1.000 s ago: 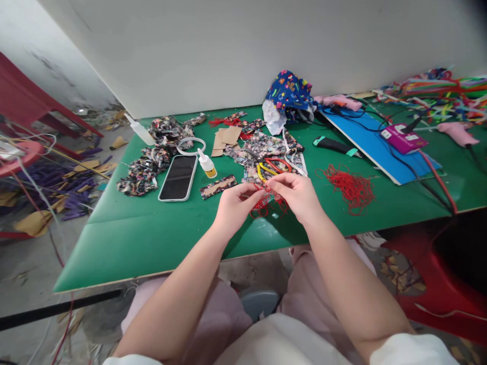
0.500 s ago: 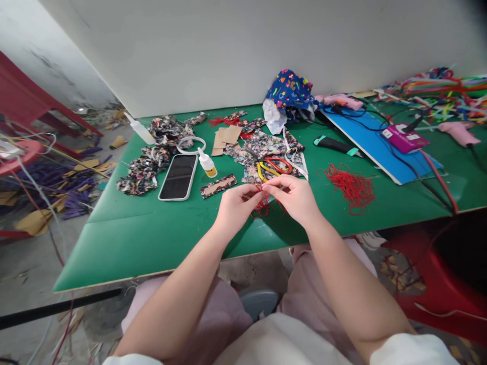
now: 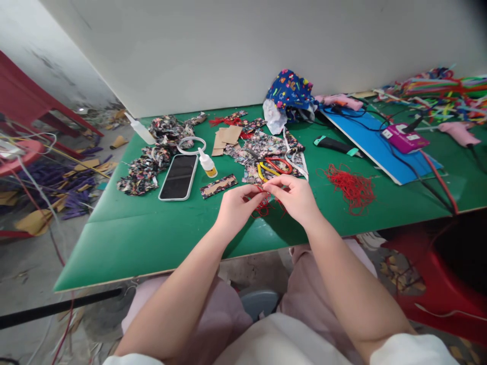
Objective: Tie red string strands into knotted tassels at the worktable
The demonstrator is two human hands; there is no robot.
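Observation:
Near the front edge of the green table (image 3: pixel 152 238), my left hand (image 3: pixel 238 205) and my right hand (image 3: pixel 292 197) meet fingertip to fingertip. Both are closed in a pinch on thin red string (image 3: pixel 262 209), whose loops dangle below the fingers. Just beyond my fingertips lie scissors (image 3: pixel 279 166) with red and yellow handles, resting on floral fabric (image 3: pixel 262 147). Left of my left hand is a flat floral-covered strip (image 3: pixel 218 186) with a tan centre. Right of my right hand sits a tangled pile of red string (image 3: pixel 350 188).
A phone (image 3: pixel 178 177), a small glue bottle (image 3: pixel 207 165), a white ring (image 3: pixel 191 145) and bunched floral fabric (image 3: pixel 144 167) lie to the left. Rightward are a utility knife (image 3: pixel 337 146), a blue board (image 3: pixel 373 144), a purple box (image 3: pixel 405 138) with cables and a pink glue gun (image 3: pixel 459 133).
Almost nothing differs. My fingertips shift very slightly on the red string while both hands stay in the same place.

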